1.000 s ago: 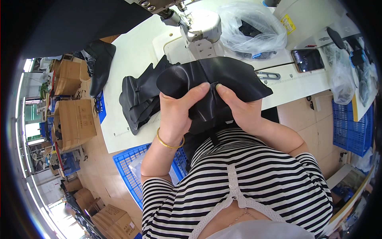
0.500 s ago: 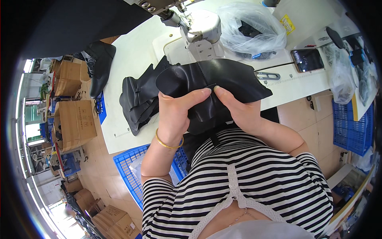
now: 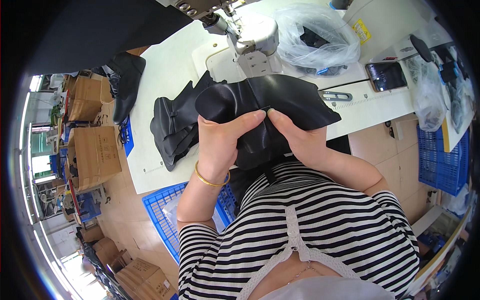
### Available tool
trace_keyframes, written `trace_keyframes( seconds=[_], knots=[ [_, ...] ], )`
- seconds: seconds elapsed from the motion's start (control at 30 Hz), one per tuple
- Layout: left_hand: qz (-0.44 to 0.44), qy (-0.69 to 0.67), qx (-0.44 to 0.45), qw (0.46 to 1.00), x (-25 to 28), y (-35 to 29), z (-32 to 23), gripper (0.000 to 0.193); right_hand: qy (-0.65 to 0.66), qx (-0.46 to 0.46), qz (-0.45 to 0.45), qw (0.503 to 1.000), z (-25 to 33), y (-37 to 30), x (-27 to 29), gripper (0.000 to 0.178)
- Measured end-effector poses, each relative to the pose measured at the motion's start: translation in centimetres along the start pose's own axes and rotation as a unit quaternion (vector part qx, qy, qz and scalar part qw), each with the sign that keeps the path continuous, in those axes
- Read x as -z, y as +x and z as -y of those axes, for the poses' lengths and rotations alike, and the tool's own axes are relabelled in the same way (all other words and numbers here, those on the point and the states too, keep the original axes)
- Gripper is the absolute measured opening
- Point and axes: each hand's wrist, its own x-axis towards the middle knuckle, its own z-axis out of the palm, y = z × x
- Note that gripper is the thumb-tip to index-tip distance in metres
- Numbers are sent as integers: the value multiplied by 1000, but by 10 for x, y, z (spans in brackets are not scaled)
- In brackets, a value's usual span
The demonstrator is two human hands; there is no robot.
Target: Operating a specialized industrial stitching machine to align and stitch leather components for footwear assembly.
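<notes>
A black leather shoe upper (image 3: 287, 95) is held between my two hands over the front edge of the white sewing table (image 3: 142, 170). My left hand (image 3: 220, 140) grips its left side, thumb stretched toward the middle. From the other side my right hand (image 3: 302, 140) grips it too. Both thumb tips press close together beside a seam and a small dark tab. My other fingers are hidden beneath the leather. Left of my left hand lies a pile of similar black leather pieces (image 3: 172, 125). The sewing machine (image 3: 252, 45) stands just beyond the upper.
A clear plastic bag (image 3: 317, 37) with dark pieces lies beyond, right of the machine. A phone (image 3: 386, 76) and a grey metal tool (image 3: 336, 95) rest at the right. A black boot (image 3: 127, 82) is at the left edge. Blue crates (image 3: 167, 212) and cardboard boxes (image 3: 95, 155) stand lower.
Hardly anything differs. The upper and both hands have shifted very slightly to the left, with the thumbs still pressed at the same seam.
</notes>
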Motion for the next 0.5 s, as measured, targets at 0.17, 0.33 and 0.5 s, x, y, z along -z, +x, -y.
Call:
trace_keyframes(
  seconds=[0.17, 0.33, 0.5],
  knots=[
    [-1, -35, 0, 999, 5, 7, -3, 29, -43, 22, 11, 999, 1, 8, 1, 14],
    [7, -54, 2, 998, 6, 20, -17, 25, 49, -150, -91, 983, 28, 28, 4, 13],
    [18, -90, 19, 996, 8, 41, -32, 19, -2, -120, -84, 989, 34, 59, 6, 15]
  ],
)
